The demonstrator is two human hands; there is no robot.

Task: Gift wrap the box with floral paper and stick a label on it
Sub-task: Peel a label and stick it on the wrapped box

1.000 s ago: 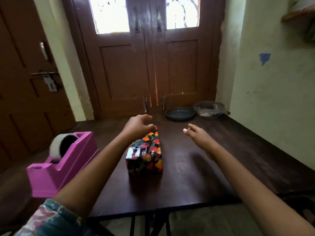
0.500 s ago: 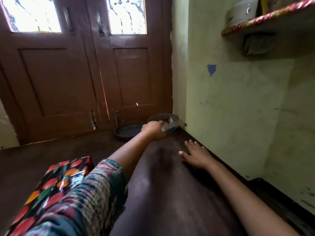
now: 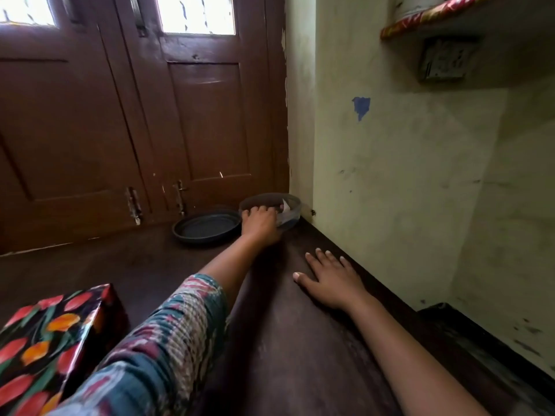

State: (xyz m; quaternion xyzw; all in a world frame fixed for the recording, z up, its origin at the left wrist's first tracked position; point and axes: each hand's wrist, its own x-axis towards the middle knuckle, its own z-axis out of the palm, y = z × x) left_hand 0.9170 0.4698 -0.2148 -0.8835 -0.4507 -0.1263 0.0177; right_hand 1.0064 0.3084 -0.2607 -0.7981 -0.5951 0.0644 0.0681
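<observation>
The box (image 3: 45, 340), wrapped in black paper with red and orange flowers, lies on the dark table (image 3: 285, 355) at the lower left, partly behind my patterned left sleeve. My left hand (image 3: 259, 225) stretches to the far corner, fingers hooked over the near rim of a clear bowl (image 3: 270, 196). A white slip of paper (image 3: 285, 205) shows inside the bowl beside my fingers. Whether the fingers pinch anything is hidden. My right hand (image 3: 333, 280) lies flat on the table, palm down with fingers spread, holding nothing.
A dark round plate (image 3: 207, 228) sits just left of the bowl. Brown doors (image 3: 180, 130) close off the table's far edge and a pale wall (image 3: 405, 190) runs along its right edge. A shelf (image 3: 450, 13) juts out overhead at the right.
The view swung right from the box and tape dispenser. My left hand left the box and reached the bowl; its fingers now curl over the rim. My right hand dropped flat onto the table.
</observation>
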